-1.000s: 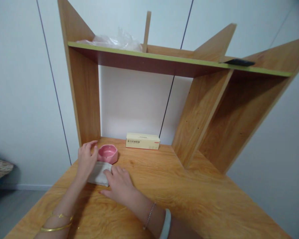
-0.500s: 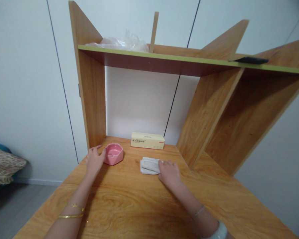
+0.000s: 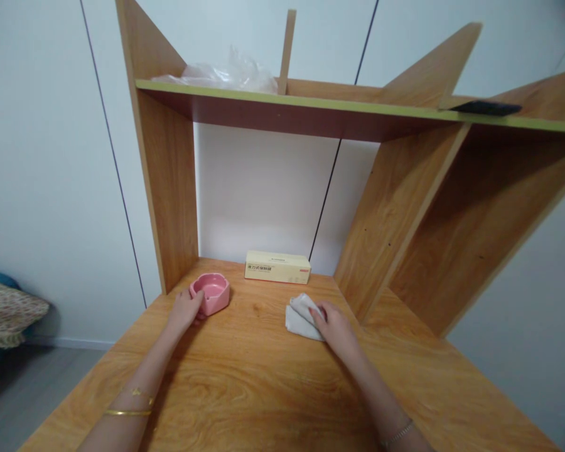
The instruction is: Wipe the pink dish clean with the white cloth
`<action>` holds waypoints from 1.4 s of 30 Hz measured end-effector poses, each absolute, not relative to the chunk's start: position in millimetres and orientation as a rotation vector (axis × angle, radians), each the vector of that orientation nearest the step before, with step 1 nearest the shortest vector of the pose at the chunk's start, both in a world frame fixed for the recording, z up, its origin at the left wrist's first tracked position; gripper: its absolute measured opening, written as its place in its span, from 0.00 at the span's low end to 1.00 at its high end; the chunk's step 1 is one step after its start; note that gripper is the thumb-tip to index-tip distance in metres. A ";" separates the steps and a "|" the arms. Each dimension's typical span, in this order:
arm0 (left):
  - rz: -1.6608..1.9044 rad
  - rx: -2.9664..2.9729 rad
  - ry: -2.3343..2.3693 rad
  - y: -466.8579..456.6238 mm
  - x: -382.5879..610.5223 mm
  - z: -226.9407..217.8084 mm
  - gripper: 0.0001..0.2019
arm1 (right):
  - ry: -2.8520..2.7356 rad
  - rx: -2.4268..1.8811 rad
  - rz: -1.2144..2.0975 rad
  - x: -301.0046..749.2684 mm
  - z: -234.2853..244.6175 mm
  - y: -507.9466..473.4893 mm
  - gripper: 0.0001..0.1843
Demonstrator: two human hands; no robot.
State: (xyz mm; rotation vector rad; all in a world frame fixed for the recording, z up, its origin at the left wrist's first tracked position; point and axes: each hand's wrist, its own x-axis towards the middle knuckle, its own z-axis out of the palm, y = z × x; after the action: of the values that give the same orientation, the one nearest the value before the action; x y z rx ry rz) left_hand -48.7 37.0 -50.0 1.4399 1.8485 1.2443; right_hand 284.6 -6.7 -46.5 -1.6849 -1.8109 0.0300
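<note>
A pink ashtray (image 3: 218, 299) with angled sides is at the left of the desk, slightly tilted. My left hand (image 3: 185, 312) grips its near left side, thumb at the rim and fingers underneath or behind, partly hidden. To the right, a folded white cloth (image 3: 301, 319) is pinched along its right edge by my right hand (image 3: 333, 326). The cloth's upper layer is lifted and bunched near my fingers. Some distance of desk lies between the two hands.
A cream-coloured box (image 3: 277, 267) with printed text lies at the back of the wooden desk (image 3: 245, 383). Upright boards (image 3: 169, 188) carry a shelf (image 3: 263, 107) above, holding a clear plastic bag (image 3: 235, 74) and a flat dark object (image 3: 487, 108). Patterned fabric (image 3: 12, 311) is at far left.
My left hand has closed on the ashtray, which is now slightly tilted. My right hand has taken hold of the cloth and drawn it to the right, partly lifting it.
</note>
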 end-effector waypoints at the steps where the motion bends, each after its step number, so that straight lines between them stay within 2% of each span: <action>1: 1.225 1.384 1.816 36.3 -47.9 -49.7 0.15 | -1.722 -1.658 0.018 285.7 -47.6 -6.1 0.15; 6: 1.265 1.065 1.630 32.8 -41.6 -46.7 0.20 | -1.538 -1.553 -0.041 282.1 -48.0 -10.2 0.18; 14: 1.373 0.839 1.336 29.1 -15.9 -47.2 0.28 | -1.527 -1.419 0.089 262.8 -50.9 -17.3 0.15; 18: 1.278 0.835 1.189 18.4 3.4 -49.1 0.31 | -1.521 -1.391 0.168 258.5 -57.4 -16.9 0.16; 25: 1.184 0.897 0.976 -2.2 29.5 -47.5 0.25 | -1.546 -1.336 0.252 250.3 -62.5 -17.7 0.16; 33: 1.139 0.932 1.019 4.4 37.6 -57.5 0.34 | -1.619 -1.274 0.262 243.7 -61.9 -19.6 0.12; 42: 1.136 1.243 1.020 -9.8 43.1 -57.4 0.33 | -1.796 -1.126 0.194 231.6 -57.3 -26.8 0.11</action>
State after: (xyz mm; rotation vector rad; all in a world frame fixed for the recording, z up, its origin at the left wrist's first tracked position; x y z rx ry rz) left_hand 43.1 -9.8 -57.4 1.2428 1.0200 1.1358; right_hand 231.6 -26.8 -57.3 -1.1255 -1.7957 0.1938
